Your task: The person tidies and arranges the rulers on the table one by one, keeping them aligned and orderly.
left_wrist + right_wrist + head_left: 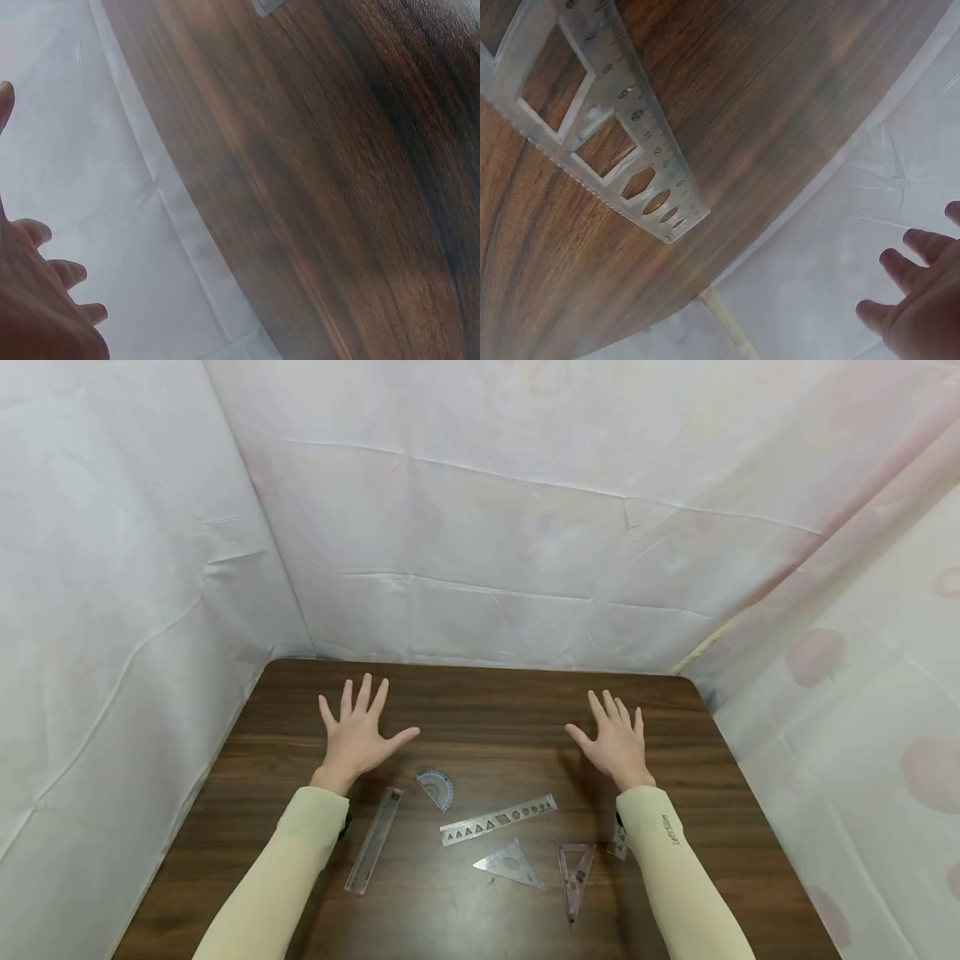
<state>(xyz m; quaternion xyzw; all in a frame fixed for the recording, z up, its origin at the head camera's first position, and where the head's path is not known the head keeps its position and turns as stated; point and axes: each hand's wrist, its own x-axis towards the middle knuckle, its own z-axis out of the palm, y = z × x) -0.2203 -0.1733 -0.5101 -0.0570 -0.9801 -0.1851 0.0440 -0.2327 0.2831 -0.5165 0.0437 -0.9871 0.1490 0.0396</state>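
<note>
My left hand (356, 743) is held over the far left of the table with its fingers spread and straight, holding nothing. On the right, my right hand (617, 745) is likewise spread, with nothing in its grasp. Nearest the left wrist lies a clear straight ruler (373, 842), and a small protractor (442, 789) lies to its right. Between the forearms are a clear stencil ruler (495, 814), a clear set square (497, 861) and a pinkish set square (576, 887). Another stencil ruler (617, 845) is partly hidden by the right sleeve; a stencil ruler (630, 105) looms large in the right wrist view.
The dark wood-grain table (480, 710) has rounded far corners. White cloth (480, 543) hangs behind it and along both sides, close to the table's edges. Faint pink prints mark the cloth on the right (817, 656).
</note>
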